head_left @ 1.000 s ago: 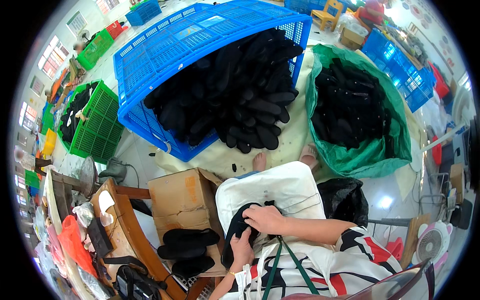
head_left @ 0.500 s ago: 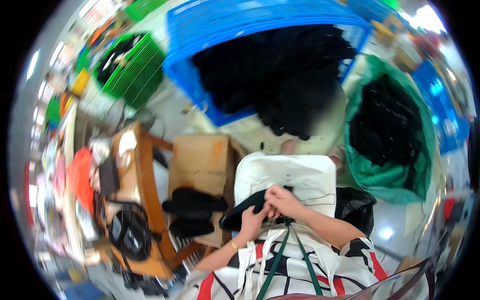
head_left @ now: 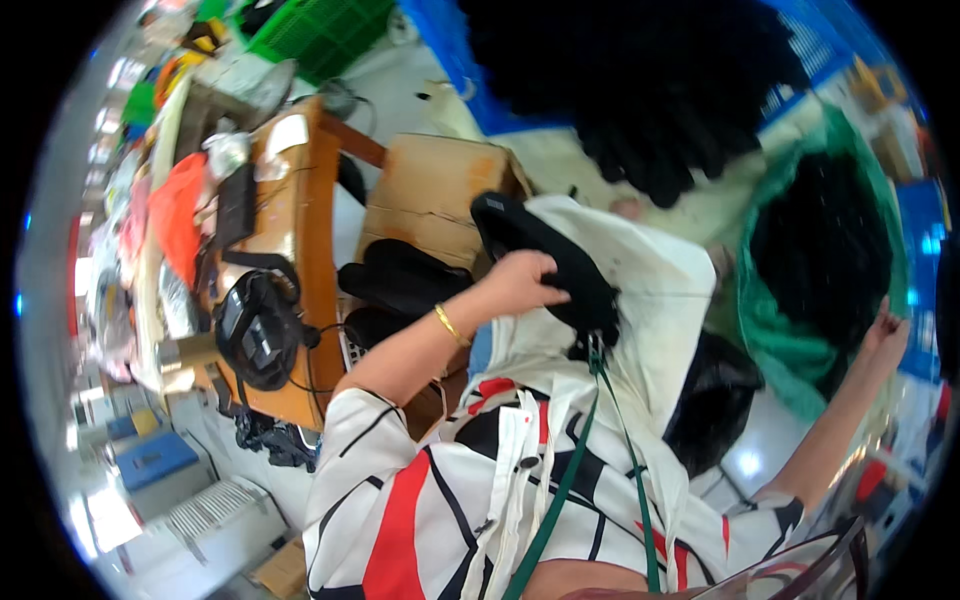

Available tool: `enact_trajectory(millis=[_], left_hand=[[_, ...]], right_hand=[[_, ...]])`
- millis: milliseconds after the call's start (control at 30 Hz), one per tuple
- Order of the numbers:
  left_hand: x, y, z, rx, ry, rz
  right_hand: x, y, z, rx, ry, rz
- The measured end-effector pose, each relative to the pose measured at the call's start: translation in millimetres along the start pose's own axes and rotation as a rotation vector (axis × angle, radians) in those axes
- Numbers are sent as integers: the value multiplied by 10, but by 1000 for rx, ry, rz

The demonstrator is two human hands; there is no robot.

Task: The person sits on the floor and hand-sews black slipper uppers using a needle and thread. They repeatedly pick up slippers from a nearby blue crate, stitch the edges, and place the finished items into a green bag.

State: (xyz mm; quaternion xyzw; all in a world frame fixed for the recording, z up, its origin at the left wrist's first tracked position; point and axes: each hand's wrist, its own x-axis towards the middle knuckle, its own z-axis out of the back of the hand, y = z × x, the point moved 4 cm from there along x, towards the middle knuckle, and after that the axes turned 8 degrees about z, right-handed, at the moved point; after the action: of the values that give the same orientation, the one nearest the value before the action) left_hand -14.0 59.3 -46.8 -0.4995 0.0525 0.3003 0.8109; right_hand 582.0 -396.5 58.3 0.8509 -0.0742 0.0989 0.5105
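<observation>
On the white sheet (head_left: 650, 250) over my lap lies a long black fabric piece (head_left: 550, 245) with a small pale mark at its far end. My left hand (head_left: 520, 284) is closed on its near side, thumb and fingers at its edge. A small metal clip (head_left: 595, 345) on green straps (head_left: 580, 430) hangs at the piece's near end. Far to the right, my right hand (head_left: 884, 338) is at the rim of a green sack (head_left: 790, 365) full of black pieces (head_left: 820, 255). Its fingers are drawn together; what they hold, if anything, cannot be made out.
Several black pieces (head_left: 410, 275) lie on a cardboard box (head_left: 430, 185) to my left, beside a wooden table (head_left: 320, 210) with a black bag (head_left: 258, 330). Ahead, a blue crate (head_left: 440, 50) overflows with black pieces. A black plastic bag (head_left: 710, 400) stands at my right.
My right hand has left the black piece and swung far right to the green sack. My left hand keeps the piece, now turned with its end pointing away. The view has shifted.
</observation>
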Motion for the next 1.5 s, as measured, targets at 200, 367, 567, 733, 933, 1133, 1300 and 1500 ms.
enact_trajectory(millis=[200,367,567,733,933,1133,1300,1500], left_hand=[[265,-594,-249,611,271,-272],[356,-483,-726,605,409,-277],[361,-440,-794,327,421,-288],[153,-573,-784,233,122,-390],[58,-565,-785,380,58,-496],[178,-769,-608,475,309,-521],[11,-811,-698,487,19,-604],[-263,-703,-739,572,-141,-437]], right_hand=[[-322,1276,669,-1129,-421,569],[-658,1581,897,-1467,-492,691],[-822,1745,1400,-1750,-409,689],[-1050,1460,1218,-1731,-312,480],[-1209,401,1620,-1500,45,188],[-2880,-702,-558,-899,392,-232],[-3872,-1210,-1256,-348,571,-575],[-4559,-1038,-1582,-254,680,-915]])
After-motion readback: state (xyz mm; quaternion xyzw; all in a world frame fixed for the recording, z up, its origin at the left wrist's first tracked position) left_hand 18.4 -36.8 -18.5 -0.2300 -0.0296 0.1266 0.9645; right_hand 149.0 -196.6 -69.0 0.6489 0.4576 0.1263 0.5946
